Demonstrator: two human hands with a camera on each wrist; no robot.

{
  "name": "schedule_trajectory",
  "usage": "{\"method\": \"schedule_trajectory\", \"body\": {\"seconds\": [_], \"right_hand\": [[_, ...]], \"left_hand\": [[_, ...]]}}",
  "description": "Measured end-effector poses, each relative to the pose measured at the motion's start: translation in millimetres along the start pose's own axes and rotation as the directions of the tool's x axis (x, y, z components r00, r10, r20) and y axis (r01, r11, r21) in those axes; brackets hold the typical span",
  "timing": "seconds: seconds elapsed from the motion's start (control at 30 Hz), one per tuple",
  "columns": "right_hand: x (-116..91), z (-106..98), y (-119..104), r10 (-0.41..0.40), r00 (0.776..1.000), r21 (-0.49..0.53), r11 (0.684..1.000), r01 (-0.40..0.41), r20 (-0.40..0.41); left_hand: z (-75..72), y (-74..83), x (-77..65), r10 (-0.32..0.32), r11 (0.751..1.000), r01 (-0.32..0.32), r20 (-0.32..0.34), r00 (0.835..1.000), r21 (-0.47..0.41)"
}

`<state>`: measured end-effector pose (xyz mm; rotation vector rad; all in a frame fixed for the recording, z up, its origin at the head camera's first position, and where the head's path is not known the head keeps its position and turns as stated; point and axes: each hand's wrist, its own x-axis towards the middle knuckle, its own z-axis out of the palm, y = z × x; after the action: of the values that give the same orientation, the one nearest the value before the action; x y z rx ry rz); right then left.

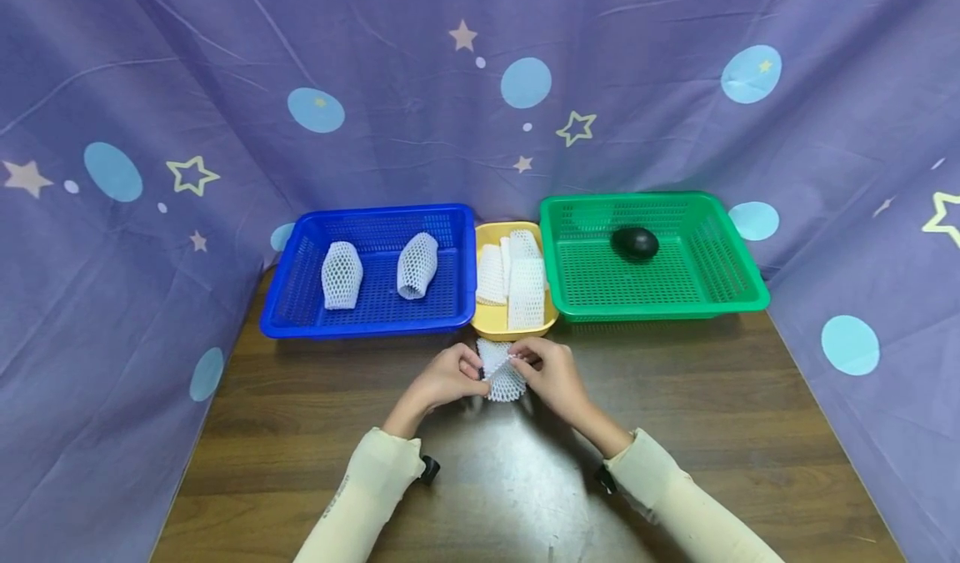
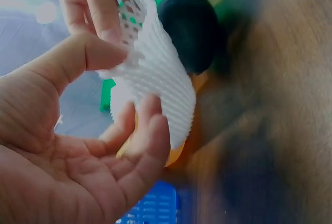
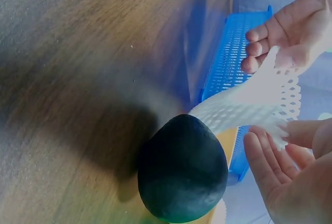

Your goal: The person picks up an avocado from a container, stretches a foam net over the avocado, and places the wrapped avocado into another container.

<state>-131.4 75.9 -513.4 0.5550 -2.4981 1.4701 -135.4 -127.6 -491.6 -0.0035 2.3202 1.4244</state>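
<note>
Both hands hold a white foam net sleeve (image 1: 506, 379) at the table's middle, in front of the yellow tray. My left hand (image 1: 450, 375) pinches one edge between thumb and fingers; my right hand (image 1: 551, 371) pinches the opposite edge. Between them the sleeve's mouth is spread. Close by the sleeve is a dark, egg-shaped avocado (image 3: 182, 172), seen whole in the right wrist view. In the left wrist view the avocado (image 2: 189, 29) shows behind the sleeve (image 2: 161, 84). From the head it is almost wholly hidden under the sleeve and hands.
At the left, a blue basket (image 1: 367, 329) contains two net-covered pieces (image 1: 342, 275). Several flat foam sleeves (image 1: 527, 288) lie in the yellow tray (image 1: 498, 325). A green basket (image 1: 660, 309) at the right holds another dark avocado (image 1: 635, 243). A patterned curtain (image 1: 420, 154) surrounds the table's back and sides.
</note>
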Motion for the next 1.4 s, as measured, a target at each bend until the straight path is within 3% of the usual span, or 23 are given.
{"method": "schedule_trajectory", "body": {"seconds": [0.1,0.4,0.57,0.83,1.07,1.17,1.4], "right_hand": [[0,-1,1,0.007,1.000,0.008,1.000,-0.007,-0.026],[-3,-2,4,0.071,0.997,0.045,0.997,-0.070,-0.022],[-3,0,3,0.084,0.996,0.084,0.993,-0.086,0.028],[-3,2,3,-0.037,0.998,0.055,0.998,0.033,0.060],[-3,2,3,-0.049,0.997,0.042,0.998,0.046,0.057],[-2,2,3,-0.051,0.997,0.045,0.998,0.049,0.054],[0,2,4,-0.024,0.999,0.023,0.999,0.025,-0.031]], "left_hand": [[-7.4,-0.7,-0.3,0.013,0.999,-0.012,0.006,1.000,-0.036],[-28.0,6.4,-4.2,0.053,0.989,-0.067,-0.105,0.993,-0.130],[-21.9,8.6,-2.4,0.062,0.985,-0.075,-0.084,0.995,-0.157],[-5.2,7.7,1.5,0.042,0.992,-0.051,-0.081,0.996,-0.117],[2.5,9.2,1.8,0.168,0.985,-0.170,-0.049,0.985,-0.025],[3.9,10.0,2.7,0.199,0.980,-0.199,-0.065,0.978,0.013],[-1.7,9.2,3.9,0.121,0.991,-0.128,-0.149,0.981,-0.036]]}}
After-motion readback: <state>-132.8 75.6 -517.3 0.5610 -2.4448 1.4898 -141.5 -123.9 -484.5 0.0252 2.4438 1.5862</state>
